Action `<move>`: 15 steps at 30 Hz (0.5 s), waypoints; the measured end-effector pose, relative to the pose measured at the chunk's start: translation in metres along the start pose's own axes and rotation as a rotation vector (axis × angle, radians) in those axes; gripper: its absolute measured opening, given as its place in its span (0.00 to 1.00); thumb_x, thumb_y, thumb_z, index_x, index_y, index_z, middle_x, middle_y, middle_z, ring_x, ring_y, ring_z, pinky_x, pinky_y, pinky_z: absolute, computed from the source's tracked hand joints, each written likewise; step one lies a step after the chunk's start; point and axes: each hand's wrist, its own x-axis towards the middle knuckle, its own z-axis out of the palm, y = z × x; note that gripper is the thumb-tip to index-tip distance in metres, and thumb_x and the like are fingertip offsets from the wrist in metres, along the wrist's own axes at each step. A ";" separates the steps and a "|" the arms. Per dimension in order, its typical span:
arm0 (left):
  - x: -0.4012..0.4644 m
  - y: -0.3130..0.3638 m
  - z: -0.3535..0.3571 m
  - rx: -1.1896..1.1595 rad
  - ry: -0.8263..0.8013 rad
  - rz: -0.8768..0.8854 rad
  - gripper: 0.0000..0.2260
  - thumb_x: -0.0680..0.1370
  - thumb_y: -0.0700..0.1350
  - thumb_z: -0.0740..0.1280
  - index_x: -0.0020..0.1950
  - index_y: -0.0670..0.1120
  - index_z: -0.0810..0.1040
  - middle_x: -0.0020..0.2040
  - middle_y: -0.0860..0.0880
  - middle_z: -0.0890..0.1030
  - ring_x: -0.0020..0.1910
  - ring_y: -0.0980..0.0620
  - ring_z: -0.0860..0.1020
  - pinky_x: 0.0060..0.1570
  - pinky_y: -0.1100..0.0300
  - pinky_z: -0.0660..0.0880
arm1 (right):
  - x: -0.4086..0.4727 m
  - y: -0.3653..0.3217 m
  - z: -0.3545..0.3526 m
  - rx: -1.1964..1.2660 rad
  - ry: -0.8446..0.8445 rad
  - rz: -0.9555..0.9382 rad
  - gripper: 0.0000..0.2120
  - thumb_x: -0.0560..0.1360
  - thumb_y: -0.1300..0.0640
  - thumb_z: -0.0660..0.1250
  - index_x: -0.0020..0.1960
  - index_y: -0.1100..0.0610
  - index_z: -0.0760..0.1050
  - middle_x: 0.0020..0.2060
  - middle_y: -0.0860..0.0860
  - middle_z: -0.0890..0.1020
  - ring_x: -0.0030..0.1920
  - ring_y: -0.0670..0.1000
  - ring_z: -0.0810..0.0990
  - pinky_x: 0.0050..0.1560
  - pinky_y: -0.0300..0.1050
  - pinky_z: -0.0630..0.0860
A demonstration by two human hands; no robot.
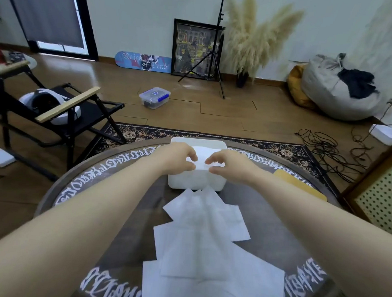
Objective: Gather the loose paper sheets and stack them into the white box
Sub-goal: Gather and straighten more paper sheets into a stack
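The white box [196, 182] stands at the far side of the round dark table [125, 213]. Both my hands reach over its open top. My left hand [178, 158] and my right hand [232, 166] face each other with curled fingers, pinching a folded white paper sheet [202, 154] that lies in the box. Several loose white sheets [205, 221] overlap in a trail down the table's middle from the box's front towards me, the nearest and largest one [203, 290] at the bottom edge of the view.
A flat yellow object [300, 184] lies on the table right of the box. A black folding chair [60, 115] holding a white headset stands on the left. On the floor beyond are a clear plastic container [154, 97], a tripod [213, 63] and tangled cables [327, 153].
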 end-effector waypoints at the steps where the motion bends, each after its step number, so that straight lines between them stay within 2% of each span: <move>1: -0.009 0.003 -0.001 0.002 0.004 0.006 0.15 0.79 0.50 0.65 0.65 0.52 0.76 0.67 0.53 0.74 0.63 0.52 0.73 0.57 0.57 0.70 | -0.008 -0.002 -0.001 -0.029 -0.003 -0.018 0.13 0.78 0.51 0.63 0.62 0.47 0.76 0.62 0.45 0.77 0.63 0.49 0.73 0.65 0.49 0.67; 4: -0.036 0.010 0.002 0.023 0.014 0.016 0.14 0.78 0.50 0.65 0.64 0.52 0.76 0.66 0.53 0.74 0.63 0.52 0.73 0.60 0.54 0.71 | -0.032 -0.009 0.001 -0.131 0.003 -0.061 0.13 0.78 0.51 0.63 0.61 0.47 0.76 0.60 0.46 0.77 0.61 0.50 0.73 0.62 0.49 0.67; 8: -0.074 0.015 0.017 0.025 -0.005 -0.002 0.13 0.78 0.51 0.65 0.63 0.53 0.77 0.61 0.53 0.76 0.60 0.52 0.74 0.55 0.55 0.72 | -0.065 -0.014 0.015 -0.095 0.021 -0.059 0.12 0.77 0.50 0.64 0.60 0.46 0.76 0.57 0.46 0.78 0.58 0.50 0.75 0.61 0.50 0.67; 12: -0.103 0.014 0.036 0.009 -0.050 -0.011 0.13 0.78 0.50 0.64 0.62 0.54 0.77 0.59 0.53 0.77 0.54 0.55 0.75 0.50 0.57 0.72 | -0.100 -0.014 0.035 -0.056 -0.022 -0.049 0.13 0.78 0.50 0.64 0.62 0.47 0.76 0.60 0.45 0.78 0.62 0.49 0.73 0.62 0.50 0.68; 15: -0.123 0.017 0.044 0.015 -0.072 -0.017 0.13 0.79 0.51 0.63 0.63 0.54 0.76 0.63 0.54 0.76 0.59 0.54 0.75 0.54 0.56 0.72 | -0.124 -0.011 0.053 -0.050 -0.067 -0.036 0.14 0.77 0.51 0.65 0.63 0.46 0.75 0.63 0.45 0.76 0.64 0.49 0.72 0.63 0.50 0.69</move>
